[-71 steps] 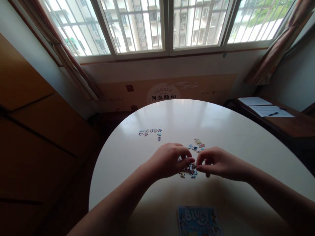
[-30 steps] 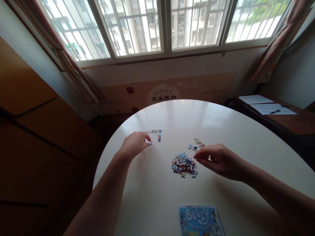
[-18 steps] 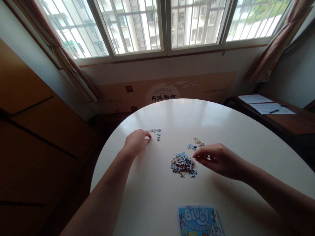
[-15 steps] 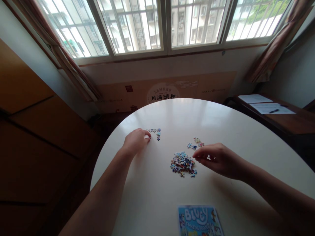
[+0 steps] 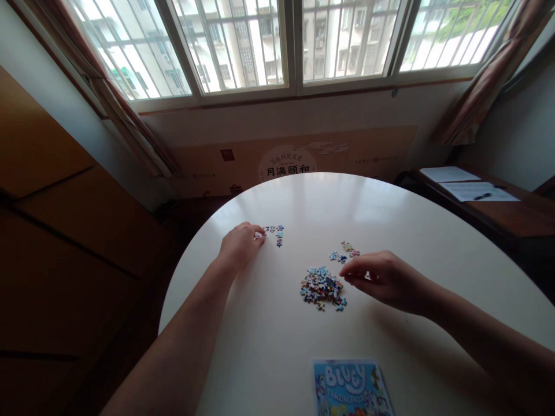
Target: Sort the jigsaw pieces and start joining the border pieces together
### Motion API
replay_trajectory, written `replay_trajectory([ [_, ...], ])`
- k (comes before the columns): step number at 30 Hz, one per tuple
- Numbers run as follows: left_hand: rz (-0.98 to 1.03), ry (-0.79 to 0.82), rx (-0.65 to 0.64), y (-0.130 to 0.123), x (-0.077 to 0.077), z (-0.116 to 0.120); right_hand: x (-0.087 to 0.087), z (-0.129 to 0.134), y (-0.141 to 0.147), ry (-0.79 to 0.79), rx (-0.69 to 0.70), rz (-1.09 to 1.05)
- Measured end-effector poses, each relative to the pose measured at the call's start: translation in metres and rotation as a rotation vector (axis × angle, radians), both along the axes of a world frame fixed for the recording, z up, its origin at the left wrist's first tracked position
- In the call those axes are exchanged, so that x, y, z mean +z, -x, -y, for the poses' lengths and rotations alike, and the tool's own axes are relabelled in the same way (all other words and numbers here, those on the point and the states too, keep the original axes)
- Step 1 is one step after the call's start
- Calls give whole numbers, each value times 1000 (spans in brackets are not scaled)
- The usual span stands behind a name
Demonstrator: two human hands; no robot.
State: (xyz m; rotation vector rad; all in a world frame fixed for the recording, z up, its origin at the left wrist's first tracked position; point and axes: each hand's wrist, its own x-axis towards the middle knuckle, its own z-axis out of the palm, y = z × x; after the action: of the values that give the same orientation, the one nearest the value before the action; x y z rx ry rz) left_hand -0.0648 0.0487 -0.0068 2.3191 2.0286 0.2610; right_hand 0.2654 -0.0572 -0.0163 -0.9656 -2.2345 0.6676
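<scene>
My left hand (image 5: 241, 244) is at the left end of an L-shaped set of puzzle pieces (image 5: 280, 235) on the table. Its thumb and fingers close on a small puzzle piece (image 5: 260, 236), partly hidden by the fingertips. To the right, my right hand (image 5: 384, 280) hovers by the edge of a heap of loose puzzle pieces (image 5: 321, 287). Its thumb and index fingertip are drawn together; whatever may be between them is too small to make out. Several separate puzzle pieces (image 5: 346, 247) lie just behind that hand.
Everything lies on a round white table (image 5: 260, 346). A blue Bluey picture card or box (image 5: 351, 387) is at the near edge of view. Papers (image 5: 477, 192) and a pen rest on a dark side table at right. A barred window and curtains stand behind.
My left hand has shifted slightly up, and more of the piece at its fingertips now shows. My right hand has barely moved.
</scene>
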Motion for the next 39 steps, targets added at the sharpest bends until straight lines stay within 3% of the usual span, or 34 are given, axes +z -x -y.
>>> replay_trajectory([
  [24,14,-6,6,2,-4,-4,0,-1,-2,17,-7,24],
  [31,22,-9,13,1,-5,-5,7,3,-2,75,223,237],
  [39,8,-26,15,-4,-5,-4,9,3,-4,47,224,319],
])
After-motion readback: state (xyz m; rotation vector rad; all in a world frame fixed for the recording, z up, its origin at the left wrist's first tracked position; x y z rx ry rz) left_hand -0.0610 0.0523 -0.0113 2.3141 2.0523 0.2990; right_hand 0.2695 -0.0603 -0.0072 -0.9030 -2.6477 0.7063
